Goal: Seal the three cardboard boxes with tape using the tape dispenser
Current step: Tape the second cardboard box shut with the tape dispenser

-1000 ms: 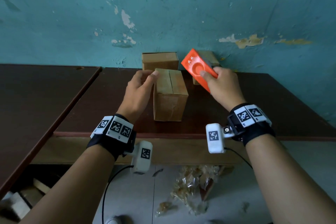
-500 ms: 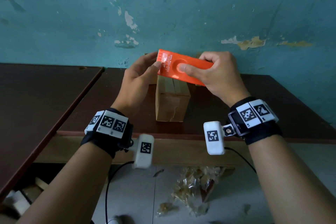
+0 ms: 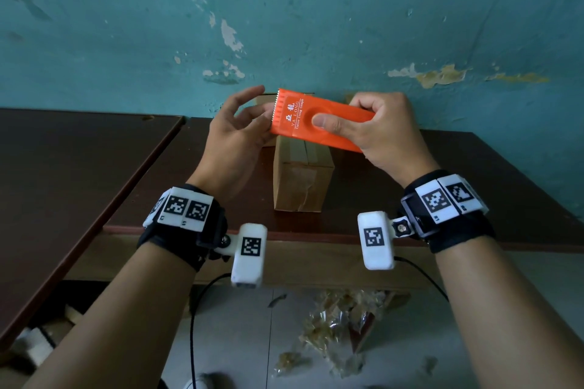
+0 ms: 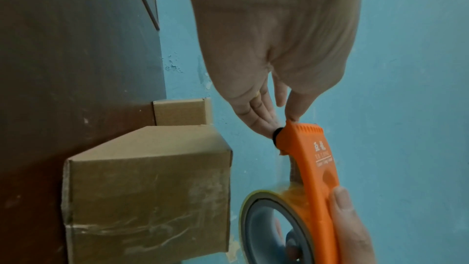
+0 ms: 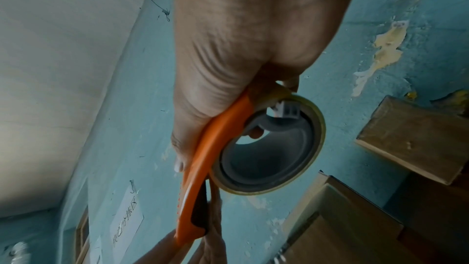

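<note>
My right hand (image 3: 344,110) grips the orange tape dispenser (image 3: 319,123) above the table, thumb on its round centre. The toothed end points left. There my left hand (image 3: 252,117) pinches that end between thumb and fingers (image 4: 264,123); I see no loose tape end. The roll of clear tape (image 4: 266,228) sits under the dispenser (image 4: 314,160). A brown cardboard box (image 3: 303,177) stands below the hands, its flaps down. Two more boxes (image 3: 262,98) (image 3: 350,98) stand against the wall, mostly hidden by the hands.
The boxes stand on a dark brown table (image 3: 474,183) against a teal wall. A second dark table (image 3: 63,167) adjoins it on the left. Crumpled clear plastic (image 3: 341,325) lies on the floor under the table edge.
My left hand left the front box and came up to the dispenser's toothed end. My right hand turned the dispenser flatter and moved it left over the box.
</note>
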Tool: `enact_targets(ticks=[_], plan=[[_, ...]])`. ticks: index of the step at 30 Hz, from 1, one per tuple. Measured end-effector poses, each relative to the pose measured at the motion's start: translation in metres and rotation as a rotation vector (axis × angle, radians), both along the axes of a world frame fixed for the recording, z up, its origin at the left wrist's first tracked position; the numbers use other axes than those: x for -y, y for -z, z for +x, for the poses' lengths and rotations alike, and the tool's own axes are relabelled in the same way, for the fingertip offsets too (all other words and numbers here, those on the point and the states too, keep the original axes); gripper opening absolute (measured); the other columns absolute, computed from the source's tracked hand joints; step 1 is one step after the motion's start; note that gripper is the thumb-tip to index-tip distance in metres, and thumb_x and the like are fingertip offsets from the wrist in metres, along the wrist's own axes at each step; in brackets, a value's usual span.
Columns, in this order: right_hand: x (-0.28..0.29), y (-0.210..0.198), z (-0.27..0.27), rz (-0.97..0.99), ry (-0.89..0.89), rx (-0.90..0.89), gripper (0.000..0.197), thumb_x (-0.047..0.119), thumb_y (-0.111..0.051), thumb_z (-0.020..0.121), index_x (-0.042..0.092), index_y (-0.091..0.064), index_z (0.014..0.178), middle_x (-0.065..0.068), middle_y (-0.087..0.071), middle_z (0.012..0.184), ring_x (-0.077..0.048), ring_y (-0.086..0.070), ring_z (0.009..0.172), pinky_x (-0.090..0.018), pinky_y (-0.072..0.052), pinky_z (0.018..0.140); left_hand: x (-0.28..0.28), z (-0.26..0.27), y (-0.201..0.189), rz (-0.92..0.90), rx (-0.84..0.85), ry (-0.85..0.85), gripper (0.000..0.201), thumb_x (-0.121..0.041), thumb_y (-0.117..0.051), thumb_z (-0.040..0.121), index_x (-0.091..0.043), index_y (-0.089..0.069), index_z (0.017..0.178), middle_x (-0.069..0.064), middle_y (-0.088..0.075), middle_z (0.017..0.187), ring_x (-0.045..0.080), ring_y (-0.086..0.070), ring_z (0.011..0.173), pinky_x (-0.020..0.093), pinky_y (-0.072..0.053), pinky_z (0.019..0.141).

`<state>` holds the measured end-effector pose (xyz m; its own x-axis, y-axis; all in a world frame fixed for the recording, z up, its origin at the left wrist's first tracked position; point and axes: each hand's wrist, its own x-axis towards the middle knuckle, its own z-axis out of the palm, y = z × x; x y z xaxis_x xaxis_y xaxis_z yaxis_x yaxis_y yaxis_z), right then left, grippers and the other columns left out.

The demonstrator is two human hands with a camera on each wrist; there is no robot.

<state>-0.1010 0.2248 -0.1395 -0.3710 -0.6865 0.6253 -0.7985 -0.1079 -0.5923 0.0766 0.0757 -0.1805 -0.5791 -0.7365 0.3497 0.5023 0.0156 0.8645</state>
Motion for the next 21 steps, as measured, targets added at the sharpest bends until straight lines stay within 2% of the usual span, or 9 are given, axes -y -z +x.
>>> enact_targets(ticks=[2, 5, 7, 10, 12, 15, 19, 21], plan=[[-0.0011, -0.0013, -0.0018, 0.01, -0.007, 0.011, 0.054, 0.059, -0.087, 0.078, 0.014, -0.06, 0.064, 0.007, -0.056, 0.059, -0.005, -0.054, 0.052, -0.019, -0.041, 0.051, 0.0009, 0.0017, -0.0012, 0.04, -0.006, 0.048, 0.046, -0.003, -0.063, 0.102, -0.004, -0.051, 0.147, 0.013, -0.077, 0.107, 0.023, -0.075, 0.098, 0.032, -0.059, 0.09], [-0.0038, -0.0025, -0.0045, 0.039, -0.028, 0.023, 0.058, 0.059, -0.087, 0.078, 0.007, -0.064, 0.068, -0.007, -0.062, 0.063, -0.022, -0.061, 0.055, -0.031, -0.044, 0.047, 0.002, 0.0038, -0.0012, 0.079, 0.003, 0.101, 0.057, -0.008, -0.068, 0.093, -0.004, -0.053, 0.148, 0.015, -0.078, 0.101, 0.023, -0.075, 0.095, 0.033, -0.06, 0.089], [-0.0061, -0.0027, -0.0061, 0.046, -0.047, 0.03, 0.061, 0.058, -0.088, 0.078, 0.002, -0.064, 0.07, -0.016, -0.063, 0.068, -0.028, -0.062, 0.058, -0.033, -0.044, 0.046, 0.0027, 0.0042, -0.0009, 0.095, 0.014, 0.108, 0.063, -0.008, -0.069, 0.089, -0.004, -0.051, 0.15, 0.016, -0.079, 0.102, 0.022, -0.076, 0.093, 0.033, -0.061, 0.087], [-0.0071, -0.0021, -0.0084, 0.066, -0.059, 0.039, 0.064, 0.059, -0.089, 0.076, -0.001, -0.064, 0.072, -0.022, -0.064, 0.074, -0.034, -0.062, 0.063, -0.033, -0.043, 0.047, 0.005, 0.0028, 0.0002, 0.112, 0.047, 0.073, 0.063, 0.0, -0.067, 0.095, -0.005, -0.044, 0.153, 0.015, -0.08, 0.101, 0.022, -0.077, 0.09, 0.032, -0.062, 0.084], [-0.0068, -0.0013, -0.0086, 0.087, -0.038, 0.042, 0.068, 0.062, -0.09, 0.072, -0.001, -0.064, 0.072, -0.021, -0.064, 0.074, -0.033, -0.061, 0.06, -0.033, -0.044, 0.046, 0.0053, 0.0016, 0.0006, 0.122, 0.062, 0.052, 0.061, 0.002, -0.065, 0.098, -0.005, -0.042, 0.154, 0.014, -0.08, 0.1, 0.021, -0.077, 0.088, 0.032, -0.062, 0.084], [-0.0062, -0.0007, -0.007, 0.128, -0.003, 0.027, 0.073, 0.07, -0.089, 0.066, 0.002, -0.063, 0.071, -0.016, -0.065, 0.071, -0.019, -0.057, 0.054, -0.034, -0.045, 0.047, 0.0034, 0.0005, 0.0004, 0.128, 0.076, 0.024, 0.063, 0.002, -0.066, 0.098, -0.006, -0.039, 0.155, 0.012, -0.081, 0.097, 0.02, -0.078, 0.086, 0.031, -0.062, 0.08], [-0.0045, 0.0003, -0.0074, 0.152, 0.006, 0.048, 0.07, 0.064, -0.089, 0.072, 0.001, -0.06, 0.069, -0.014, -0.059, 0.063, -0.016, -0.052, 0.052, -0.033, -0.042, 0.047, 0.0018, -0.0006, -0.0001, 0.137, 0.088, -0.036, 0.068, 0.002, -0.069, 0.097, -0.004, -0.036, 0.156, 0.012, -0.081, 0.095, 0.021, -0.079, 0.088, 0.029, -0.061, 0.078], [-0.0044, 0.0004, -0.0066, 0.172, -0.007, 0.042, 0.065, 0.062, -0.088, 0.075, 0.005, -0.059, 0.066, -0.01, -0.06, 0.062, -0.016, -0.055, 0.052, -0.031, -0.043, 0.047, 0.0018, -0.0011, -0.0003, 0.135, 0.105, -0.076, 0.072, 0.001, -0.071, 0.096, -0.004, -0.033, 0.157, 0.012, -0.081, 0.097, 0.022, -0.079, 0.091, 0.03, -0.061, 0.08]])
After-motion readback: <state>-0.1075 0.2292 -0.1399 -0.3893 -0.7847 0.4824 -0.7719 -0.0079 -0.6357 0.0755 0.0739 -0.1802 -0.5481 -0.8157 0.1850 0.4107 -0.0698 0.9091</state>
